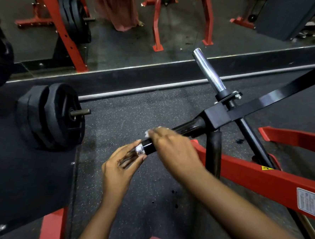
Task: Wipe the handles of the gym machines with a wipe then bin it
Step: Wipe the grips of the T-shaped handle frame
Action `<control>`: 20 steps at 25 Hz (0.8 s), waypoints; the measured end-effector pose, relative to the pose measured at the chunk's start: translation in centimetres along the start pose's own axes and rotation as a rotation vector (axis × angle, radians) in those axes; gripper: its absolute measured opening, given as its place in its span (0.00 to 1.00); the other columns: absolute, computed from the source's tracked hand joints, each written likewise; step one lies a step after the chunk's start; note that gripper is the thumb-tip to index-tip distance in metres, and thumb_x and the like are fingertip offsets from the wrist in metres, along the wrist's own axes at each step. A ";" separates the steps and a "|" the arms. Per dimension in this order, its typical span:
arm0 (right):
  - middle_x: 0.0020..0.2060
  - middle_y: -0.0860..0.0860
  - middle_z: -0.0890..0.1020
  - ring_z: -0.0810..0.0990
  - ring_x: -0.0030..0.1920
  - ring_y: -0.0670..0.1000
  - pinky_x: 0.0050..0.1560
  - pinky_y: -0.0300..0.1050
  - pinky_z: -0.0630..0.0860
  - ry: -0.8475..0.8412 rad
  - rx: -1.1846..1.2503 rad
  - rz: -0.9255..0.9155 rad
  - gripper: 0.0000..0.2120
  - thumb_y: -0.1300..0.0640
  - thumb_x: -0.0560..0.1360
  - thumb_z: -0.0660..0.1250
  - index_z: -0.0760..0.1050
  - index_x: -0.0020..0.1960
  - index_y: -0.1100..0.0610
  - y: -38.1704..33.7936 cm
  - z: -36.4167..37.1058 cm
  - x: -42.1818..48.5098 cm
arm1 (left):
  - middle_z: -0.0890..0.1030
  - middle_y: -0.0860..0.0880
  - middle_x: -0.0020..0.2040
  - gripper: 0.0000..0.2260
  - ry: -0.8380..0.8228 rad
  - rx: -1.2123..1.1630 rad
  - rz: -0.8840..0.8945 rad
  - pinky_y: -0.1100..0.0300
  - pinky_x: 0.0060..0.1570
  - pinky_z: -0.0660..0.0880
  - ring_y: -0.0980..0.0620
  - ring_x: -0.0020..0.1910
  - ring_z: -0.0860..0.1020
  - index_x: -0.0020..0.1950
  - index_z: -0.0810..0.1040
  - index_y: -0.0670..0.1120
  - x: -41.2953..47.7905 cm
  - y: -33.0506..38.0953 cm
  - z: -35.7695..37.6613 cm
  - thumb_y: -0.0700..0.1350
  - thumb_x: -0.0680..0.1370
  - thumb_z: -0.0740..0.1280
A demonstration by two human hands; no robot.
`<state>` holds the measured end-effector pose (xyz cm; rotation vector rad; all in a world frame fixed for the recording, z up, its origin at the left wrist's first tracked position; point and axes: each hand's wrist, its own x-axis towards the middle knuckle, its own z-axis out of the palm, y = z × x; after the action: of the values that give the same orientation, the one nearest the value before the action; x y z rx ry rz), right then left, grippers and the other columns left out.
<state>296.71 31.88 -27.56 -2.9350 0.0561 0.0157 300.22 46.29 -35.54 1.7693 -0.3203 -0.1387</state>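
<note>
Head-worn camera; faces forward, down; close above handle (149,146)

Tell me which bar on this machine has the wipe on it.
The black handle with the silver end cap: the right hand presses the white wipe on it. The chrome post stands untouched.

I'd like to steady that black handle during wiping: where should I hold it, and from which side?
Pinch the silver end cap at the handle's free tip, coming from the near left. The handle ends bare there, as the left hand shows, leaving the black length free for the right hand and wipe.
</note>
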 end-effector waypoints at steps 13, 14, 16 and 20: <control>0.64 0.53 0.72 0.68 0.66 0.52 0.61 0.43 0.69 0.065 0.130 0.038 0.18 0.63 0.78 0.50 0.67 0.66 0.58 -2.2 1.6 -0.8 | 0.83 0.53 0.47 0.19 -0.010 -0.096 -0.051 0.71 0.49 0.76 0.62 0.45 0.82 0.50 0.80 0.57 0.3 0.0 0.0 0.38 0.65 0.75; 0.65 0.51 0.72 0.69 0.66 0.50 0.63 0.43 0.68 0.107 0.189 0.045 0.21 0.63 0.76 0.50 0.68 0.67 0.56 -1.4 1.2 -1.4 | 0.83 0.52 0.47 0.19 -0.015 -0.084 -0.051 0.71 0.49 0.76 0.61 0.45 0.82 0.51 0.80 0.56 0.3 0.1 -0.1 0.36 0.66 0.75; 0.62 0.49 0.77 0.75 0.61 0.48 0.62 0.35 0.67 0.261 0.258 0.199 0.23 0.68 0.72 0.55 0.73 0.64 0.54 1.1 0.0 -2.6 | 0.83 0.53 0.47 0.20 -0.025 -0.064 -0.044 0.73 0.48 0.75 0.62 0.44 0.82 0.51 0.80 0.56 0.2 0.2 -0.1 0.36 0.66 0.75; 0.56 0.53 0.81 0.79 0.55 0.52 0.55 0.32 0.67 0.510 0.243 0.516 0.21 0.72 0.71 0.63 0.76 0.62 0.58 4.7 0.4 -3.9 | 0.82 0.54 0.47 0.20 -0.023 -0.072 -0.049 0.74 0.47 0.74 0.63 0.44 0.81 0.52 0.80 0.55 0.1 0.3 -0.1 0.35 0.67 0.74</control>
<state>292.64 27.51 -28.89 -2.5256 0.8191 -0.6092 300.30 46.30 -35.19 1.7056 -0.2857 -0.2031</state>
